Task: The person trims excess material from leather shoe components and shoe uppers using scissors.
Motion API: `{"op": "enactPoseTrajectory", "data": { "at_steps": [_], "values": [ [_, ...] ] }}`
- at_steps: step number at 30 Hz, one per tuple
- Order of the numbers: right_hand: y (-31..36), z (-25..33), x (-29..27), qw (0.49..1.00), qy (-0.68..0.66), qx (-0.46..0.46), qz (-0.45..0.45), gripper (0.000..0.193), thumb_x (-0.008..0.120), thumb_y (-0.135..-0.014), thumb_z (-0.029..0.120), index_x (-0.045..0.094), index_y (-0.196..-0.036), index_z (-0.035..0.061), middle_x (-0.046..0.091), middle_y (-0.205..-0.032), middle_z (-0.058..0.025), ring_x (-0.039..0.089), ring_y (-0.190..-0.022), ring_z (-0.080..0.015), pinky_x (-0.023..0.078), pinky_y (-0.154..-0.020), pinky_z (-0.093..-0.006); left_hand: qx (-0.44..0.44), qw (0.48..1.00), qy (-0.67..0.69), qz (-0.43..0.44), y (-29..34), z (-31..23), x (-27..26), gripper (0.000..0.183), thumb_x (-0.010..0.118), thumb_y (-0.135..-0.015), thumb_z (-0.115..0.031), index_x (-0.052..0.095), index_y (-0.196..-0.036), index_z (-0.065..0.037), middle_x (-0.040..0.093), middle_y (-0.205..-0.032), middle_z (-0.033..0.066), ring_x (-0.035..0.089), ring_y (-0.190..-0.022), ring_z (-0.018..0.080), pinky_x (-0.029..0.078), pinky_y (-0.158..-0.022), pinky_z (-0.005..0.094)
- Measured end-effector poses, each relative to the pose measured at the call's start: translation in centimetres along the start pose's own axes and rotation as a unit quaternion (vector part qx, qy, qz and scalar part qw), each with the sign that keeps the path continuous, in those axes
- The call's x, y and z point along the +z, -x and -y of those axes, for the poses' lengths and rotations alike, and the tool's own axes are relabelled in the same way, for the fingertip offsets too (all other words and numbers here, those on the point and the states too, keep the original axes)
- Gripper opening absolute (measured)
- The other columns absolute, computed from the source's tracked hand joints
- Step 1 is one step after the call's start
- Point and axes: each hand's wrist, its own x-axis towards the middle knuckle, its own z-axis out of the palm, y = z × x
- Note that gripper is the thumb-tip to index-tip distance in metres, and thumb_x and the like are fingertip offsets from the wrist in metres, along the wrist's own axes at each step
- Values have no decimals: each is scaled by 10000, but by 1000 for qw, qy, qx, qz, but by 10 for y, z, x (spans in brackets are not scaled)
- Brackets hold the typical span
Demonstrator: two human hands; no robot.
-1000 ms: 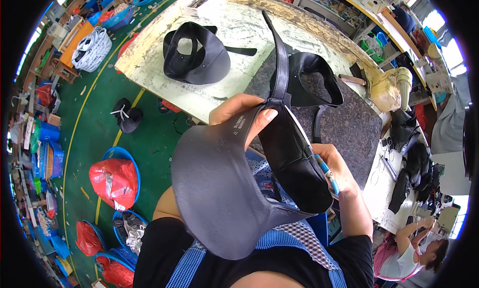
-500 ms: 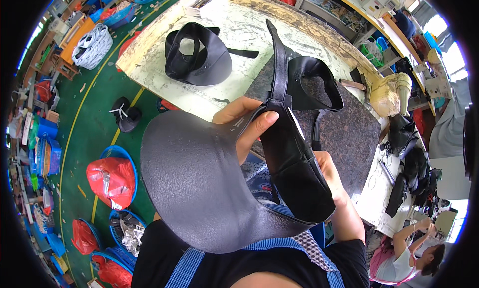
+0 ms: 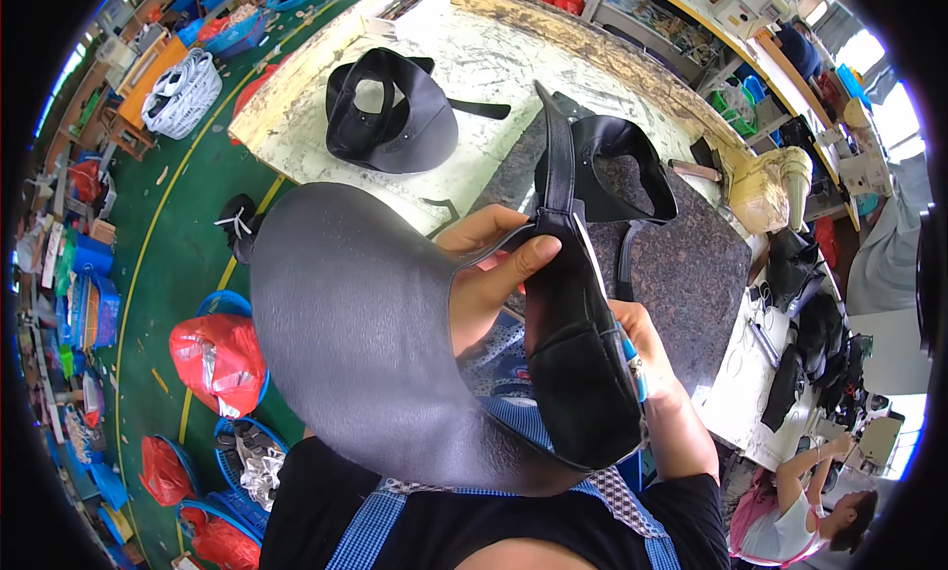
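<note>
Swung upward since the earlier frame, the curved black leather-like piece point(image 3: 380, 338) spreads left of the left hand point(image 3: 489, 286), which pinches it below its attached narrow black strap point(image 3: 559, 165); the right hand point(image 3: 659, 365) curls alongside, grip hidden. What remains doesn't show.

The brim and edge of a black visor point(image 3: 360, 323) hide part of the left hand point(image 3: 494, 285), and its band covers the fingertips of the right hand point(image 3: 660, 367), leaving only part of a blue pen-like tool point(image 3: 631, 358) showing. Left of the visor, 1 dark white-tied bundle point(image 3: 237, 236) is partly blocked. Low to the visor's right, a co-worker point(image 3: 785, 526) is cut off below.
</note>
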Motion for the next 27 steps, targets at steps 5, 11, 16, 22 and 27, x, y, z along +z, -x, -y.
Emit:
{"op": "enactPoseTrajectory", "data": {
  "at_steps": [5,11,16,22,27],
  "values": [
    [0,1,1,1000,0,-15,4,399,726,-890,356,617,-776,-10,556,-649,-2,489,-603,-68,375,-524,-243,-80,994,66,35,0,-2,-6,163,729,-870,-45,645,-1010,-47,717,-882,39,570,-614,36,408,-483,168],
    [3,-1,4,999,23,-33,-18,402,733,-885,365,633,-764,-6,537,-603,11,474,-560,-63,358,-494,-244,-107,984,135,39,2,0,4,208,756,-875,-165,643,-1001,-44,642,-764,-10,502,-608,22,346,-488,200],
    [5,7,5,998,46,20,-24,401,749,-874,357,642,-748,-9,530,-583,17,459,-543,-60,346,-483,-255,-105,972,186,96,-5,13,-7,167,740,-885,-130,643,-998,-54,667,-824,7,541,-634,31,367,-493,200],
    [9,11,-2,999,3,40,14,396,748,-876,355,642,-749,-5,520,-578,21,453,-542,-60,340,-481,-254,-135,968,197,82,-11,15,-14,169,726,-895,-125,628,-1009,-47,669,-846,23,588,-687,77,456,-577,206],
    [8,14,-5,997,-19,50,58,408,748,-875,364,632,-748,-6,539,-605,4,476,-560,-69,358,-501,-257,-67,978,-40,195,-20,-24,-24,192,715,-888,-105,634,-1043,-26,687,-918,99,675,-817,159,555,-687,271]
  ]
}}
